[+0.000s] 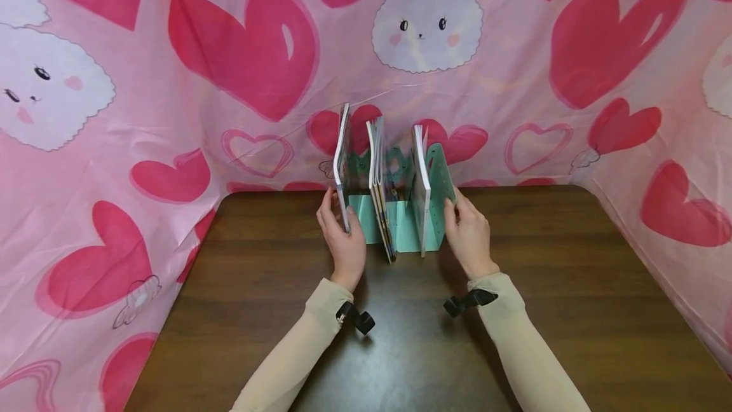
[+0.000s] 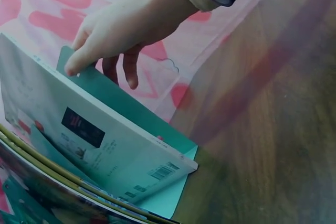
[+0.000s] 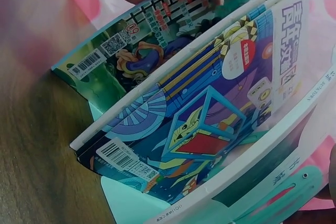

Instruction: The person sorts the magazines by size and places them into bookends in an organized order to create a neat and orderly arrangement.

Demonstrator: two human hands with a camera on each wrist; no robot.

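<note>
A mint green book rack (image 1: 408, 227) stands on the table with magazines upright in it. My left hand (image 1: 343, 240) grips the front edge of the leftmost magazine (image 1: 341, 170), thumb on its inner side and fingers outside. On the other side my right hand (image 1: 471, 237) pinches the rack's right end panel (image 1: 439, 189), thumb inside. Several magazines (image 1: 377, 189) lean together in the middle slot; a colourful cover (image 3: 210, 124) shows in the right wrist view. A white-backed magazine (image 2: 100, 129) stands beside the right panel.
The rack sits near the back edge of the dark wooden table (image 1: 400, 355). Right behind it hangs a pink cloth (image 1: 337, 81) with hearts and rabbits, which also closes off both sides.
</note>
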